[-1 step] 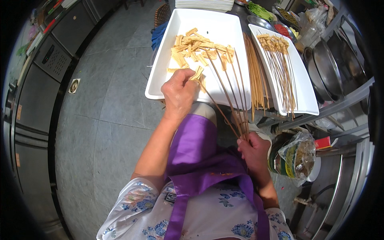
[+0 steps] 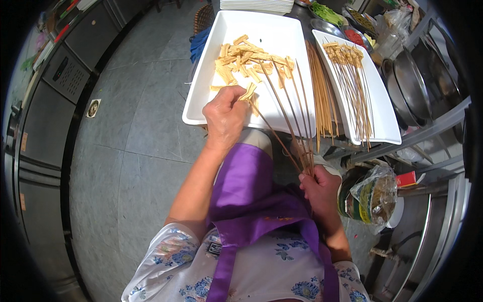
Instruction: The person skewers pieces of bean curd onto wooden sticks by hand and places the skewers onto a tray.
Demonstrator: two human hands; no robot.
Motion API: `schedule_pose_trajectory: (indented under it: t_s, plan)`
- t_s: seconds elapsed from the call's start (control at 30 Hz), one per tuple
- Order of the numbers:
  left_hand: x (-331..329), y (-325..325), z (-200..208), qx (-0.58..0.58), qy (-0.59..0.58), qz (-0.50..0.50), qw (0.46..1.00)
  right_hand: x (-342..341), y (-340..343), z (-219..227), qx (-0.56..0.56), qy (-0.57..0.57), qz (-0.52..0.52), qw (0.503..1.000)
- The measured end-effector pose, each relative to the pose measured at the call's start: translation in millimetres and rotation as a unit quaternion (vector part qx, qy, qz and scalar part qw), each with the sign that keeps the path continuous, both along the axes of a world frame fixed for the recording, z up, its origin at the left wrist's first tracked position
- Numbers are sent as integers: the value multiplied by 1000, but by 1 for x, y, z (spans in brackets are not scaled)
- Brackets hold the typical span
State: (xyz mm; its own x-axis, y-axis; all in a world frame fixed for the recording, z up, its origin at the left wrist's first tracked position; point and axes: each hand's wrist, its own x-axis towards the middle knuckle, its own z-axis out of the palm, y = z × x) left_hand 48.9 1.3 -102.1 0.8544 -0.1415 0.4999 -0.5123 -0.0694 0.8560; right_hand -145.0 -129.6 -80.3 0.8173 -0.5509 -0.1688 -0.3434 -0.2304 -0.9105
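Observation:
My left hand [image 2: 223,117] is closed in a pinch on a yellow tofu skin piece [image 2: 248,92] over the near edge of a large white tray [image 2: 201,103]. One skewer's tip meets that piece; whether it is inside is hidden by my fingers. Lower down to the right, my right hand [image 2: 320,189] grips several wooden skewers [image 2: 293,126] by their near ends, fanned out over the tray. More ridged tofu skin pieces [image 2: 241,56] lie loose in the tray's middle.
Right of the tray lies a row of bare skewers [image 2: 324,100]. Beyond them, a narrower white tray [image 2: 382,121] holds loaded skewers [image 2: 352,65]. Metal bowls [image 2: 410,80] stand at the right, and a plastic-covered tub [image 2: 375,199] below. Greens [image 2: 327,14] sit at the back.
The skewers in my right hand have shifted very slightly to the right at their far tips. My left hand and the tofu skin piece look unmoved.

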Motion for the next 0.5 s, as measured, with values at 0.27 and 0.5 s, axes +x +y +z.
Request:
schedule_pose_trajectory:
  t_s: [0.27, 0.5]
  plan:
    - [13, 0, 28, 6, 34, -8, 999, -1, -8, 14, -97, -65, -6, 993]
    - [34, 11, 36, 86, 31, 9, 996, -20, -39, 18, -323, -104, -36, 940]
